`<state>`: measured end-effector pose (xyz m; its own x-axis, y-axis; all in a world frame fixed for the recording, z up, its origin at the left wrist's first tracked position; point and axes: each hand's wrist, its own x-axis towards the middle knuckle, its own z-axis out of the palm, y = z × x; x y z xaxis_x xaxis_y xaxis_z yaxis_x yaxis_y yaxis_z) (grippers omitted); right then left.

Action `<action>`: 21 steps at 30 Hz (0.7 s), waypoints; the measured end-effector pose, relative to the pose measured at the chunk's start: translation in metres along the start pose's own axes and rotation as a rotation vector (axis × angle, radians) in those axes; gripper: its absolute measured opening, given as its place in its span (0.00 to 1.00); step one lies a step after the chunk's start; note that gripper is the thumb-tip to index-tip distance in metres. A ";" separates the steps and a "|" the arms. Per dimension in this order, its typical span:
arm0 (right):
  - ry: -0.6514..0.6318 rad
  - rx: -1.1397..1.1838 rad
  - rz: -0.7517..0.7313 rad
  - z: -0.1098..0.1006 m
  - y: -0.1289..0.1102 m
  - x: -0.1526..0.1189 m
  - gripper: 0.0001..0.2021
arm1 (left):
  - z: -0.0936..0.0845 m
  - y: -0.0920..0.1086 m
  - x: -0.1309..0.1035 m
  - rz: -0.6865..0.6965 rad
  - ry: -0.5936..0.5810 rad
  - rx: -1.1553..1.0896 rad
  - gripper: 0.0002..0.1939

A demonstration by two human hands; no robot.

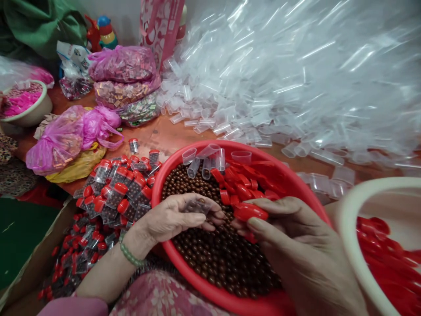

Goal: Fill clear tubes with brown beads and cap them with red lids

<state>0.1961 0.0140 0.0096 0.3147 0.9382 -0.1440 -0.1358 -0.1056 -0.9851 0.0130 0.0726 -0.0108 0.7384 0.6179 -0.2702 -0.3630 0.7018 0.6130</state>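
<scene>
Over the red basin (176, 259), my left hand (174, 215) is closed around a small clear plastic container (196, 206) with dark balls inside. My right hand (289, 232) pinches a red plastic cap (250, 212) between thumb and fingers, a short gap to the right of the container. Beneath both hands lie many shiny brown balls (226, 267). Loose red caps (240, 182) fill the far right part of the basin. Several clear empty containers (207, 160) rest on the balls near the far rim.
A heap of filled, red-capped containers (115, 188) lies at the left. Behind the basin spreads a large pile of clear containers (279, 79). A white tub (348, 210) with red caps stands at the right, and pink bags (123, 66) sit at the back left.
</scene>
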 end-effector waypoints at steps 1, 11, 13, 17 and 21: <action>0.010 0.028 -0.009 0.002 0.000 0.001 0.11 | -0.001 0.000 0.000 -0.009 -0.008 -0.027 0.19; -0.038 -0.252 -0.214 0.019 -0.010 0.016 0.08 | 0.004 -0.002 0.003 -0.055 0.012 0.088 0.20; -0.069 -0.272 -0.216 0.022 -0.012 0.018 0.08 | 0.005 -0.003 0.003 -0.049 0.007 0.104 0.21; -0.139 -0.315 -0.227 0.025 -0.012 0.019 0.07 | 0.003 -0.006 0.003 -0.020 -0.005 0.116 0.22; -0.221 -0.407 -0.252 0.023 -0.014 0.019 0.08 | 0.000 -0.009 0.004 -0.005 -0.043 0.103 0.22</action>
<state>0.1826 0.0411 0.0230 0.0786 0.9935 0.0825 0.3084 0.0545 -0.9497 0.0191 0.0689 -0.0169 0.7647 0.5969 -0.2427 -0.3005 0.6635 0.6852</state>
